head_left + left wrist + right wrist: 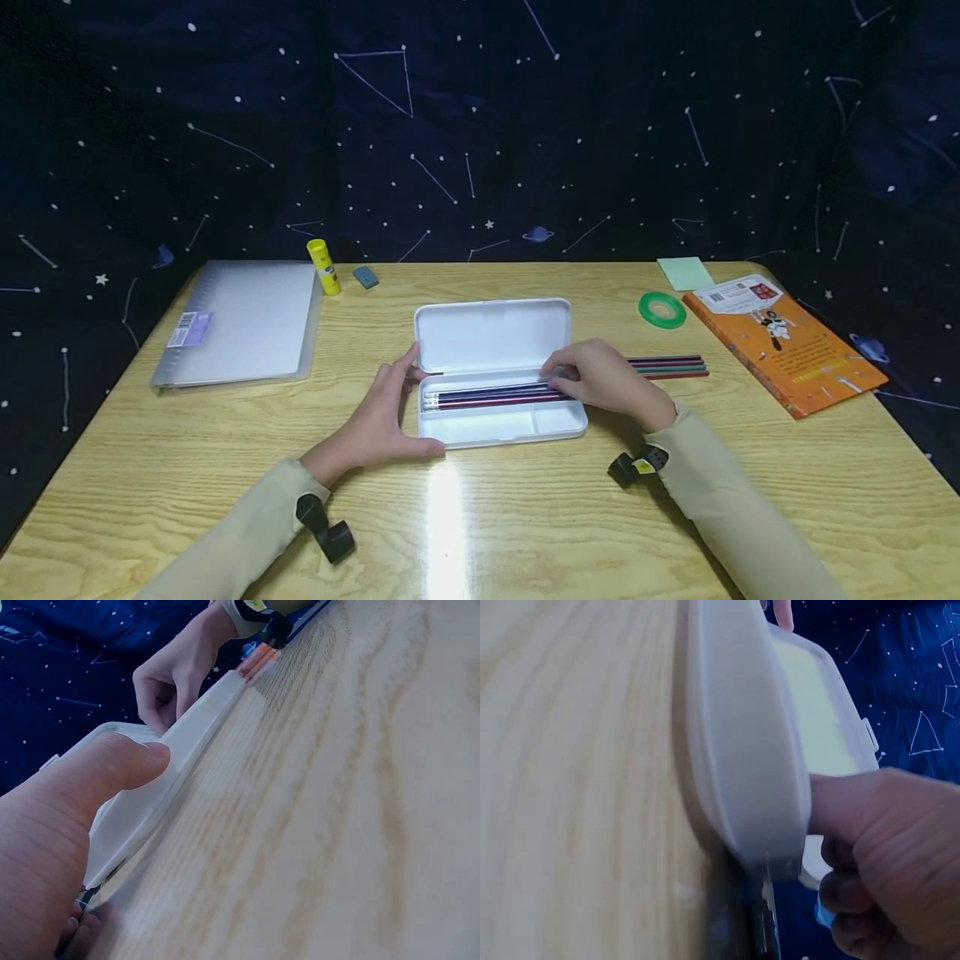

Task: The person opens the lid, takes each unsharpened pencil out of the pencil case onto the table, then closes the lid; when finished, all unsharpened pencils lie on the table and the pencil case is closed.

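Observation:
A white pencil case (pixel 480 429) lies with its lid (pixel 491 333) raised. Several dark and red pencils (pixel 487 398) lie lengthwise in its long compartment, eraser ends to the left. My left hand (pixel 375 421) holds the case's left end, thumb at the front corner and fingers toward the hinge; in the left wrist view its thumb (pixel 127 761) lies against the front wall. My right hand (pixel 603 383) reaches over the case's right end, curled fingers and thumb pinching a pencil at its right end. More pencils (pixel 675 367) lie on the table behind this hand.
On the left are a clear-covered binder (pixel 247 325), a yellow glue stick (pixel 323 267) and a blue eraser (pixel 366 277). Green tape (pixel 651 320), pale green sticky notes (pixel 686 273) and an orange book (pixel 795 358) lie right. A dark star-patterned cloth (pixel 480 150) hangs behind the table.

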The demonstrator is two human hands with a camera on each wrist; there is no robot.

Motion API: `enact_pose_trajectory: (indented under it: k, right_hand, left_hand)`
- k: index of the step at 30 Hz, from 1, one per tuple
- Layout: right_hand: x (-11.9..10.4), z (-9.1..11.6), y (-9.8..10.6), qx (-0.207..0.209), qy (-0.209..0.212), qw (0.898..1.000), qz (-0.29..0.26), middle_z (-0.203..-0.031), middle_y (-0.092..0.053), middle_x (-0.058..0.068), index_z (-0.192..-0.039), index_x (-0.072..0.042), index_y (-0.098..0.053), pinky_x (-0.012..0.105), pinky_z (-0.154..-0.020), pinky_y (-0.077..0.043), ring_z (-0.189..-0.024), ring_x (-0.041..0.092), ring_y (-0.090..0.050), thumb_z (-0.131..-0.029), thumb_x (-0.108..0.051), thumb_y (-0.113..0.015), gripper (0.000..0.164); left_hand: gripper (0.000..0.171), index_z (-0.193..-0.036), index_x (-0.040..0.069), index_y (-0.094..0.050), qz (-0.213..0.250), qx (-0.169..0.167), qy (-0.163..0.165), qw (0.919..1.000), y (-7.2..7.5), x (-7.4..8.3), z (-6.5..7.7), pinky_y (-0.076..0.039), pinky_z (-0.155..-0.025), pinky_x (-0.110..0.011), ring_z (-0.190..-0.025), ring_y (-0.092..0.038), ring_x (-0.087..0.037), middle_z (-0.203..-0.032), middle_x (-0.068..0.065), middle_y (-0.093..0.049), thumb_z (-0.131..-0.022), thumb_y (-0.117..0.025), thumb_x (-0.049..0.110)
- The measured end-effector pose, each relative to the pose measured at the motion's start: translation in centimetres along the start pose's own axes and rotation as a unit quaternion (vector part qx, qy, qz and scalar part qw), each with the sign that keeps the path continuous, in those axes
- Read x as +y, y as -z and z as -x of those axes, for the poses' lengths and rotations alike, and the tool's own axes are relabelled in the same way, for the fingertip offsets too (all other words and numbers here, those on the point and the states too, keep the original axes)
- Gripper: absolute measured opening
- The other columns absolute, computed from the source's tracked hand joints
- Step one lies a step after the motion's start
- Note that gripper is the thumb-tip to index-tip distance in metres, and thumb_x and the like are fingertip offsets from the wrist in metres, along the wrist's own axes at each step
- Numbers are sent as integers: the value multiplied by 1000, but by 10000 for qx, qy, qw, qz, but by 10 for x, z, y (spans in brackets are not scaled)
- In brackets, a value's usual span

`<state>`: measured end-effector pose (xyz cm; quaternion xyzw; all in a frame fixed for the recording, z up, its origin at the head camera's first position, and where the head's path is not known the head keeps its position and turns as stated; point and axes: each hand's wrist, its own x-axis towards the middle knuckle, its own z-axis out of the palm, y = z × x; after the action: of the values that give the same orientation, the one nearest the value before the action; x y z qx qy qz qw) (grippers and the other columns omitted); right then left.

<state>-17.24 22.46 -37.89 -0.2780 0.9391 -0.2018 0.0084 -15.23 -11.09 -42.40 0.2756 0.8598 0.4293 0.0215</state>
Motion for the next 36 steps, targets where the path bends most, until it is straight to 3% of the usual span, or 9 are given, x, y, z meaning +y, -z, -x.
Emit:
enact_pose_trajectory:
  k: [8, 14, 17, 24, 30, 36]
  right_hand:
    - [-15, -8, -5, 197, 203, 9950, 958, -85, -74, -4, -90, -16, -78, 30, -64, -50, -75, 11, -66, -83, -20, -76, 8]
    - [-29, -19, -13, 378, 693, 9902, 1151, -84, -75, -5, -89, -18, -79, 30, -62, -52, -74, 10, -68, -82, -21, -76, 8]
    - [-34, -23, -16, 298, 721, 9906, 1121, -84, -75, -5, -89, -16, -79, 29, -63, -52, -73, 9, -67, -84, -21, -75, 8]
    - [-37, -21, -17, 48, 484, 9944, 942, -78, -72, -3, -90, -12, -74, 25, -60, -48, -63, 5, -58, -88, -15, -70, 6]
    - [-33, -13, -9, 174, 358, 9967, 712, -55, -46, -9, -94, -10, -68, 21, -49, -32, -50, 3, -36, -91, -16, -65, 7]
    - [-16, 8, 5, 358, -78, 9977, 567, -57, -44, -8, -96, -9, -66, 22, -50, -31, -51, 5, -36, -91, -14, -65, 7]
  left_hand:
    - [133, -155, 10, -9, 34, -19, 18, 10000, 0, 1, 0, -40, -102, -44, -115, -42, -19, -130, -4, -46, -55, -91, 38]
    - [132, -155, 8, -9, 8, 2, 10, 10000, 2, 0, 1, -40, -101, -43, -115, -42, -19, -130, -4, -46, -56, -92, 37]
    - [133, -155, 8, -10, -14, 9, 13, 10000, 2, 0, 1, -40, -101, -43, -114, -42, -18, -130, -4, -47, -55, -92, 38]
    - [132, -155, 9, -10, -41, -26, -41, 10000, 0, 1, -1, -41, -99, -42, -113, -42, -18, -130, -4, -48, -56, -91, 39]
    - [131, -155, 10, -10, -27, -37, 3, 10000, -2, 1, -1, -40, -100, -41, -114, -42, -18, -130, -4, -47, -55, -91, 38]
    - [132, -155, 10, -10, -61, -2, -43, 10000, 0, -2, 0, -41, -101, -41, -114, -43, -18, -130, -3, -48, -55, -91, 39]
